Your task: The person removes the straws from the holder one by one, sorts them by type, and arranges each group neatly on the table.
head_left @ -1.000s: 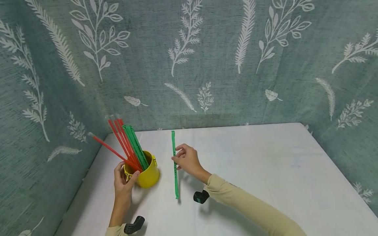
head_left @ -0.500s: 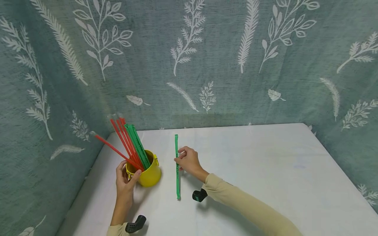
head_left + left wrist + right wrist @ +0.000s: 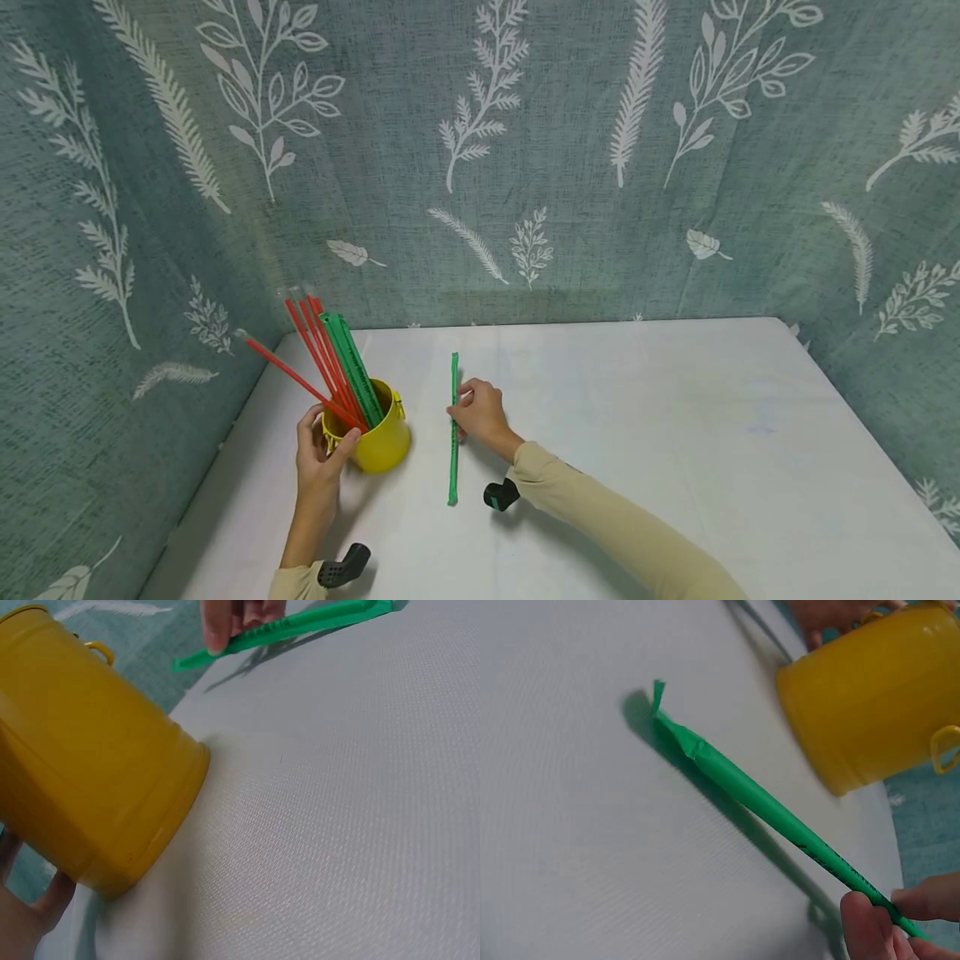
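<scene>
Green tube (image 3: 772, 817), slim, end (image 3: 679, 739) crumpled; dark print (image 3: 831, 861) blurred, perhaps lettering.

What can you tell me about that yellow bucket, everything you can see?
The yellow bucket is round, smooth and slightly shiny, perhaps painted metal, with small loop handles near its rim. It stands, apparently upright, on the white table, left of centre in the head view. Red sticks and green sticks lean out of it toward the far left. The left hand grips its left side.
</scene>
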The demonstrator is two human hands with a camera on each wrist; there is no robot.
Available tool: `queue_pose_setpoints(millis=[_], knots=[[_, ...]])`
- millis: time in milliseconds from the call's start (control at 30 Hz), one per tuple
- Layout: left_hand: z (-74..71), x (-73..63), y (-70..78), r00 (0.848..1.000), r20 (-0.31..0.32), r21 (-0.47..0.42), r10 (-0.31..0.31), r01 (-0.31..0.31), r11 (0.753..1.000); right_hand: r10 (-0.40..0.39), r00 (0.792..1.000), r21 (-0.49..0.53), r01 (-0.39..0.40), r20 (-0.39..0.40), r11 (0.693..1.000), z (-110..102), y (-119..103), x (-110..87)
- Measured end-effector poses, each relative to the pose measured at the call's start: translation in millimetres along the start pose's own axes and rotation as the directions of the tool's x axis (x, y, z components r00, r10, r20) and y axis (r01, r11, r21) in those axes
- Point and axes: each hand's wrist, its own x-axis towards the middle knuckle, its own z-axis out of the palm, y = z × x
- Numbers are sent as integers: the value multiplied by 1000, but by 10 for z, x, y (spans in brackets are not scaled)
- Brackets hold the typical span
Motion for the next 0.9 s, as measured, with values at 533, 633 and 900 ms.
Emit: queue_pose_setpoints(millis=[533,633,900], knots=[[16,9,14,1000,11,-10,14,-13,1000,10,1000,-80,-11,-9,997,28,87,1],[15,11,13,1000,9,-9,18,-18,1000,10,1000,-78,-9,6,997,32,96,6],[15,3,12,1000,7,-10,14,-14,1000,-10,998,-110,16,58,994,-6,69,-8]])
